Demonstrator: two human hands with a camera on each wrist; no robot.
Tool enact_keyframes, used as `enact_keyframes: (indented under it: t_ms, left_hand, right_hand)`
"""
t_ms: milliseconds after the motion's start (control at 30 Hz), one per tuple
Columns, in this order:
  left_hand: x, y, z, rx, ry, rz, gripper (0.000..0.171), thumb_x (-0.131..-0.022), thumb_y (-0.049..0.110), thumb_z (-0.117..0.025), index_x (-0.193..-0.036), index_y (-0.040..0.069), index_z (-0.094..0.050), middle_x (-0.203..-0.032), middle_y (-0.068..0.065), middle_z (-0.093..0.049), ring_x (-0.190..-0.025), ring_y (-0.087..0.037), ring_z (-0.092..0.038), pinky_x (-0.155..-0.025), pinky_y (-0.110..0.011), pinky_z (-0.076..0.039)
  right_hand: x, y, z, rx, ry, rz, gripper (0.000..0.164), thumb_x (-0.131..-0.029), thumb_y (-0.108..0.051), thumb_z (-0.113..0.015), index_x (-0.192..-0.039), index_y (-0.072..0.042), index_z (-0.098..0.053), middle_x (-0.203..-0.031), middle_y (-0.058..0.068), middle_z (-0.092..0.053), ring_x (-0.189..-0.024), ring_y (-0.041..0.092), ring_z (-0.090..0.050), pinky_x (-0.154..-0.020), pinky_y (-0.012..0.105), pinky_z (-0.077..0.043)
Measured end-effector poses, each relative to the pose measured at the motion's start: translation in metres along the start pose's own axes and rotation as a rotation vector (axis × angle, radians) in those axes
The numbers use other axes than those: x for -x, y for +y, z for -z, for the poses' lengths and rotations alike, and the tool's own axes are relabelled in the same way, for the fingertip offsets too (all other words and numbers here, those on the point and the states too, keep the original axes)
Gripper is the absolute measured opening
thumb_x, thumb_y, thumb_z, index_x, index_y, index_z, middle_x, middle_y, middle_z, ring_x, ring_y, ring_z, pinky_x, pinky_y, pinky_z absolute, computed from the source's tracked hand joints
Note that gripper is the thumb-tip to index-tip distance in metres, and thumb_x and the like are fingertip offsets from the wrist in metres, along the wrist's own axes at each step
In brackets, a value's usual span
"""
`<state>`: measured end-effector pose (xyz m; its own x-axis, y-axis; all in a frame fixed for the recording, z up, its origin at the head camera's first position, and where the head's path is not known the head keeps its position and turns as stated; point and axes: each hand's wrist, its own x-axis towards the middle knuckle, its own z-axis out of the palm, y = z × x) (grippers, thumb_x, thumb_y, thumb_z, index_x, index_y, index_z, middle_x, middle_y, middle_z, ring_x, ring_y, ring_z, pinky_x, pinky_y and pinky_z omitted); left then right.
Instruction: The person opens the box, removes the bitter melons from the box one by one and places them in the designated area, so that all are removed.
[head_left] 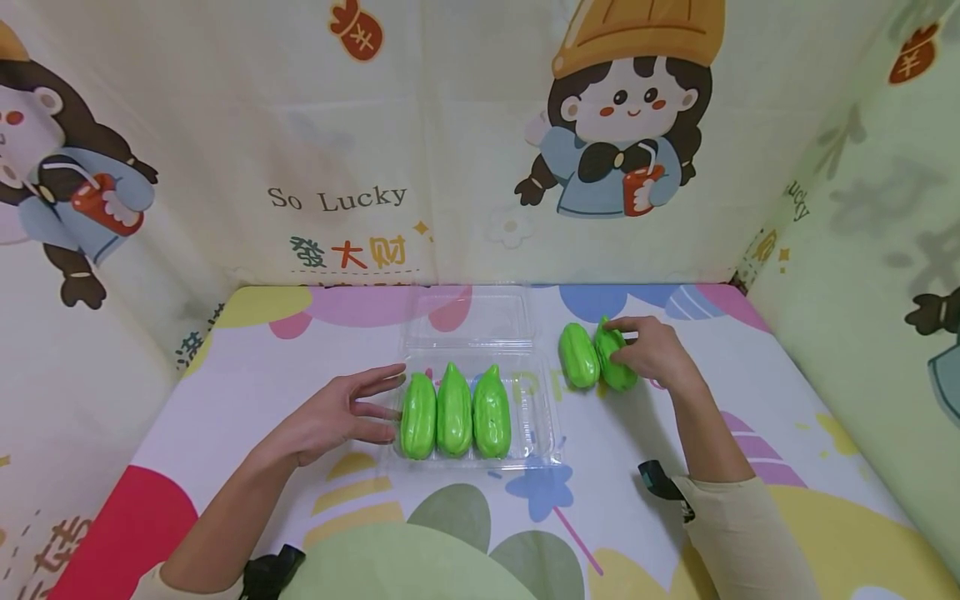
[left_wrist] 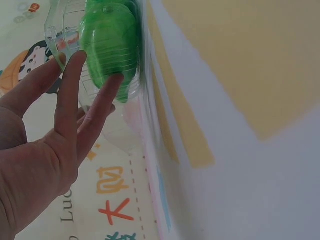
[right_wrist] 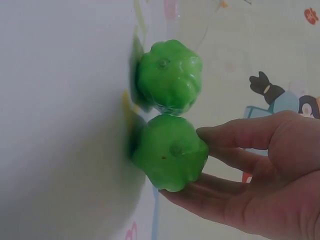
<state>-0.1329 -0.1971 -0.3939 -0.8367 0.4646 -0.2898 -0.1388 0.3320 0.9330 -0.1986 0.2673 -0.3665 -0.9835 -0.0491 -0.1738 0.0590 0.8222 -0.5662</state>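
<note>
Three shiny green toy gourds (head_left: 454, 412) lie side by side in a clear plastic clamshell box (head_left: 536, 417), narrow tips toward the back. Its lid (head_left: 468, 321) is folded back flat behind it. My left hand (head_left: 337, 417) has its fingers spread at the box's left side; in the left wrist view, fingertips overlap the clear wall (left_wrist: 62, 30). On the cloth right of the box are two more gourds. My right hand (head_left: 656, 354) holds the outer gourd (right_wrist: 170, 152) between thumb and fingers. The other gourd (head_left: 579, 356) lies right beside it, untouched.
A patterned white cloth (head_left: 247, 400) covers the table. Behind it and along both sides hang printed curtains (head_left: 480, 167) with cartoon figures. Dark straps (head_left: 273, 571) sit on both wrists, below the hands.
</note>
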Motion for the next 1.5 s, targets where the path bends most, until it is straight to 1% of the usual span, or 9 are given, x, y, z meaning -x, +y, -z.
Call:
enact_keyframes:
  t_ms: [100,167,367,533,733,967,1167,1333,1500]
  left_hand:
    - [0.0,0.0,0.0,0.008,-0.004,-0.003,0.091,-0.088,0.007,-0.082,-0.164,0.015,-0.033,-0.167,-0.019,-0.035,-0.125,-0.036,-0.067,-0.089,-0.04,-0.063]
    - [0.0,0.0,0.0,0.012,-0.002,0.001,0.091,-0.088,0.007,-0.081,-0.164,0.016,-0.033,-0.167,-0.018,-0.036,-0.125,-0.036,-0.067,-0.089,-0.041,-0.063]
    - [0.0,-0.001,0.0,-0.002,0.0,-0.004,0.089,-0.089,0.007,-0.081,-0.164,0.016,-0.033,-0.167,-0.018,-0.036,-0.125,-0.036,-0.067,-0.089,-0.041,-0.063]
    - [-0.001,-0.001,0.0,0.002,0.0,-0.007,0.089,-0.089,0.006,-0.08,-0.164,0.016,-0.034,-0.168,-0.018,-0.035,-0.125,-0.036,-0.067,-0.089,-0.041,-0.063]
    - [0.001,0.0,0.0,0.02,-0.019,-0.033,0.09,-0.09,0.004,-0.079,-0.165,0.012,-0.03,-0.168,-0.021,-0.032,-0.126,-0.038,-0.066,-0.088,-0.04,-0.063]
    - [0.002,0.002,0.0,0.022,-0.02,-0.034,0.09,-0.09,0.004,-0.079,-0.165,0.012,-0.03,-0.169,-0.021,-0.031,-0.126,-0.038,-0.066,-0.088,-0.039,-0.063]
    - [0.002,0.002,0.0,0.019,-0.018,-0.032,0.09,-0.09,0.004,-0.079,-0.165,0.012,-0.031,-0.168,-0.022,-0.032,-0.126,-0.039,-0.066,-0.088,-0.04,-0.063]
    - [0.002,0.002,0.0,0.02,-0.018,-0.034,0.09,-0.09,0.004,-0.079,-0.165,0.012,-0.031,-0.168,-0.022,-0.032,-0.126,-0.039,-0.066,-0.088,-0.04,-0.063]
    - [0.002,0.001,0.0,0.015,-0.016,-0.032,0.09,-0.089,0.005,-0.08,-0.165,0.012,-0.031,-0.168,-0.021,-0.033,-0.126,-0.039,-0.066,-0.089,-0.04,-0.063]
  right_hand:
    - [0.0,0.002,0.0,0.012,0.005,0.014,0.058,-0.085,-0.009,-0.068,-0.143,-0.005,-0.062,-0.141,0.033,-0.059,-0.129,0.05,-0.06,-0.078,0.036,-0.056]
    - [0.0,0.002,0.0,0.017,0.01,0.019,0.058,-0.085,-0.009,-0.068,-0.143,-0.006,-0.062,-0.141,0.033,-0.059,-0.128,0.049,-0.06,-0.079,0.039,-0.056]
    - [0.001,0.002,0.0,0.021,0.015,0.034,0.057,-0.087,-0.01,-0.068,-0.144,-0.006,-0.061,-0.145,0.031,-0.058,-0.129,0.049,-0.06,-0.089,0.05,-0.056]
    - [0.001,0.001,-0.001,0.011,0.002,0.028,0.058,-0.088,-0.01,-0.068,-0.145,-0.006,-0.061,-0.146,0.033,-0.056,-0.13,0.049,-0.06,-0.091,0.051,-0.057]
    - [0.0,-0.001,-0.002,0.011,-0.006,0.023,0.057,-0.09,-0.012,-0.068,-0.146,-0.006,-0.059,-0.148,0.034,-0.053,-0.132,0.05,-0.058,-0.096,0.055,-0.057]
    - [0.002,-0.003,-0.002,-0.002,0.006,0.013,0.056,-0.094,-0.015,-0.067,-0.148,-0.007,-0.057,-0.152,0.031,-0.049,-0.137,0.051,-0.053,-0.1,0.06,-0.055]
    - [0.006,-0.008,0.003,-0.054,0.053,0.032,0.053,-0.099,-0.02,-0.067,-0.15,-0.01,-0.056,-0.159,0.025,-0.045,-0.143,0.048,-0.048,-0.104,0.061,-0.052]
    - [0.01,-0.011,0.006,-0.122,0.076,0.064,0.052,-0.1,-0.021,-0.067,-0.151,-0.016,-0.055,-0.16,0.017,-0.048,-0.145,0.042,-0.049,-0.106,0.061,-0.05]
    - [0.011,-0.015,0.006,-0.165,0.081,0.08,0.052,-0.101,-0.02,-0.067,-0.151,-0.017,-0.055,-0.159,0.016,-0.05,-0.144,0.04,-0.051,-0.109,0.061,-0.049]
